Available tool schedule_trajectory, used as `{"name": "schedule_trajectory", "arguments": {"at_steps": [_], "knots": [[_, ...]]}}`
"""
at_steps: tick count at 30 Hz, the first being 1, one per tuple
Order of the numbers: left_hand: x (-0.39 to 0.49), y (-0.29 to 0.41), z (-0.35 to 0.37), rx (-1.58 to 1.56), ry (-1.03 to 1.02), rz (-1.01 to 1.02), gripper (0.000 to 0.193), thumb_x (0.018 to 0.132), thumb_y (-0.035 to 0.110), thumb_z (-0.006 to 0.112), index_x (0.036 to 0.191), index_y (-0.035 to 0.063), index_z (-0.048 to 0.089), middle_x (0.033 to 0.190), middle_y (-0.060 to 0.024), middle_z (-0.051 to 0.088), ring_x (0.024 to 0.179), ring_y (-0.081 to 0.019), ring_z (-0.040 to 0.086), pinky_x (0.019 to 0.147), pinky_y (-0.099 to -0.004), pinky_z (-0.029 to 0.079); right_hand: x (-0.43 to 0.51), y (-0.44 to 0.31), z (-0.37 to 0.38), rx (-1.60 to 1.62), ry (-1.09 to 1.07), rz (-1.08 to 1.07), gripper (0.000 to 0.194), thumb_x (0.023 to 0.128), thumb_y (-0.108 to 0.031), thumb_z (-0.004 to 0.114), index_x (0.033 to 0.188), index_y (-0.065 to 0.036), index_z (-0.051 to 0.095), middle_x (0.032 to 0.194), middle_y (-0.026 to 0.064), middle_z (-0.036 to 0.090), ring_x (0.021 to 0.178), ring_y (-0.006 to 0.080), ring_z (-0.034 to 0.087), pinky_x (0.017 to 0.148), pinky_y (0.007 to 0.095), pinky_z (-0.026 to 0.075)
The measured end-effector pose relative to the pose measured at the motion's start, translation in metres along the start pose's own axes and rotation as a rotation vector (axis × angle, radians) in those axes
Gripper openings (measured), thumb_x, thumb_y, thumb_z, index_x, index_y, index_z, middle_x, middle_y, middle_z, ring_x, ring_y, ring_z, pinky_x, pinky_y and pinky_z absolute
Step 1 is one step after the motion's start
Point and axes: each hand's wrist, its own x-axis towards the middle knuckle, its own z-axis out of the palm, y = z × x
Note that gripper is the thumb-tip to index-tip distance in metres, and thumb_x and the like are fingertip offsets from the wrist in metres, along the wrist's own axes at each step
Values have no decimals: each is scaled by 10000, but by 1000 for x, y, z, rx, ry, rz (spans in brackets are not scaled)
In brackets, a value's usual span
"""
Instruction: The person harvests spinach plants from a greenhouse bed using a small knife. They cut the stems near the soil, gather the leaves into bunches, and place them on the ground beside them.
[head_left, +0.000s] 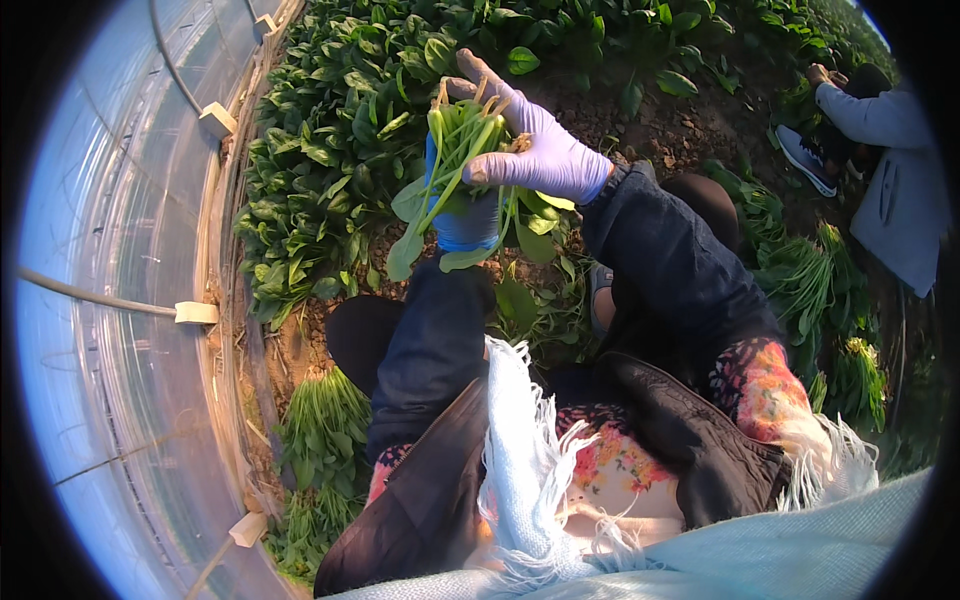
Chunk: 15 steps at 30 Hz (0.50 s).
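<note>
My left hand (466, 225), in a blue glove, holds a bunch of leafy greens (465, 139) that look like spinach. The pale root ends point up, and the leaves hang down over that hand. My right hand (536, 139), in a purple glove with soiled fingertips, is spread beside the bunch. Its thumb crosses in front of the stems and its other fingers reach past the root ends; whether it presses on them is unclear. Most of my left fingers are hidden behind the stems.
Dense growing greens (330, 157) stand ahead and left. A clear plastic greenhouse wall (135, 300) runs along the left. Cut bunches (322, 420) lie by my left side, and more piles (810, 277) lie right. A co-worker's sleeve (870, 112) and shoe (806, 161) show at far right.
</note>
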Motion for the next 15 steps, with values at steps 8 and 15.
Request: {"name": "schedule_trajectory", "arguments": {"at_steps": [8, 15], "knots": [[12, 7, 29, -174, -119, -3, 466, 1096, 361, 450, 1463, 76, 430, 1388, -127, 551, 1257, -245, 571, 1047, -388, 505, 23, -32, -5, 328, -86, 34, 452, 946, -267, 763, 1352, -115, 632, 1107, 24, 718, 1032, 98, 644, 960, 310, 522], [-16, 17, 21, 708, -228, -10, 826, 896, 486, 727, 1510, 45, 392, 1455, -149, 508, 1317, -312, 519, 1123, -452, 411, 25, 3, -15, 615, 64, 250, 255, 980, -219, 685, 1123, -10, 710, 1061, 66, 735, 964, 144, 689, 908, 314, 566]]}}
